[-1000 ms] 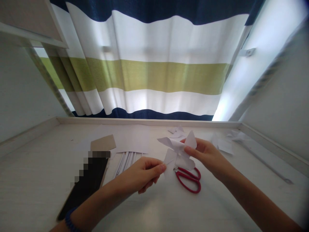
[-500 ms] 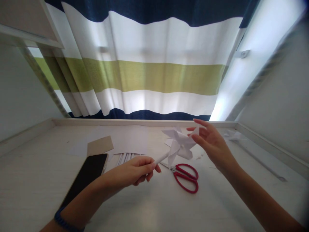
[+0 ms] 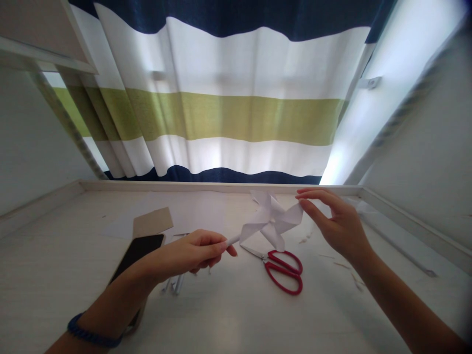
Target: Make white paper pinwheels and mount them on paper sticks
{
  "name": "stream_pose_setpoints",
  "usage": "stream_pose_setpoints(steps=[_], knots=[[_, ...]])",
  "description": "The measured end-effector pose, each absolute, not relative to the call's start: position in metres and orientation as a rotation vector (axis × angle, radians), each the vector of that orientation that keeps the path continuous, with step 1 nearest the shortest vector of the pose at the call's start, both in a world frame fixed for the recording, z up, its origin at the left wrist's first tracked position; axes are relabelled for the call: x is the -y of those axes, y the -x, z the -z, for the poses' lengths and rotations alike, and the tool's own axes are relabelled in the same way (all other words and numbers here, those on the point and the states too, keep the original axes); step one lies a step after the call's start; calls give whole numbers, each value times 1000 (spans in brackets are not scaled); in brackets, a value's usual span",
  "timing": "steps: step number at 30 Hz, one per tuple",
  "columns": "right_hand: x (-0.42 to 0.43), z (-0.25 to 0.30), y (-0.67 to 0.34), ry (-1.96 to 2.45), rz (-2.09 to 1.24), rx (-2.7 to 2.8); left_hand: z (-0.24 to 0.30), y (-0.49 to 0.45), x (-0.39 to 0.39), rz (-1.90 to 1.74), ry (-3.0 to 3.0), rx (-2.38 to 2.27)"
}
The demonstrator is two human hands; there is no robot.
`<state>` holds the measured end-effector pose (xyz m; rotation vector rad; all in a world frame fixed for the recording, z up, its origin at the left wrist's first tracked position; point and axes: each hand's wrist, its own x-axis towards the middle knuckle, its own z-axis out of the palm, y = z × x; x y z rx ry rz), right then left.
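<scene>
A white paper pinwheel (image 3: 272, 222) is held up over the table between my hands, its folded blades facing me. My left hand (image 3: 201, 250) grips the rolled paper stick (image 3: 234, 239) of the pinwheel, thumb on top. At the other side, my right hand (image 3: 334, 216) has thumb and fingertips together at the tip of the right blade. Scissors with red handles (image 3: 283, 270) lie on the table just below the pinwheel, blades pointing left. Several thin white paper tubes (image 3: 179, 284) lie partly hidden under my left hand.
A black phone (image 3: 138, 255) lies partly beneath my left forearm, beside a brown card piece (image 3: 153, 222). White paper sheets (image 3: 199, 209) lie behind. Small scraps (image 3: 342, 265) are scattered at right, near a long clear strip (image 3: 400, 246). A raised edge (image 3: 236, 187) borders the table.
My left hand has drawn back to the left with the pinwheel, uncovering more of the scissor blades. The pinwheel's blades have turned. My right hand has shifted slightly right, its fingertips closing on a blade tip.
</scene>
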<state>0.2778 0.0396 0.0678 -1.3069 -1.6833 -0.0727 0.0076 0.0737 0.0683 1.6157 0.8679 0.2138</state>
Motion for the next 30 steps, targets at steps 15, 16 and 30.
stream_pose_setpoints(steps=[15,16,30], knots=[[-33,-68,-269,1498,-200,1990,-64,-5,-80,-516,-1390,-843],[-32,-68,-267,1506,-219,2017,-62,-5,-81,-519,-1375,-828],[-8,-86,-257,1652,-82,2103,-58,-10,-79,-536,-1313,-720]])
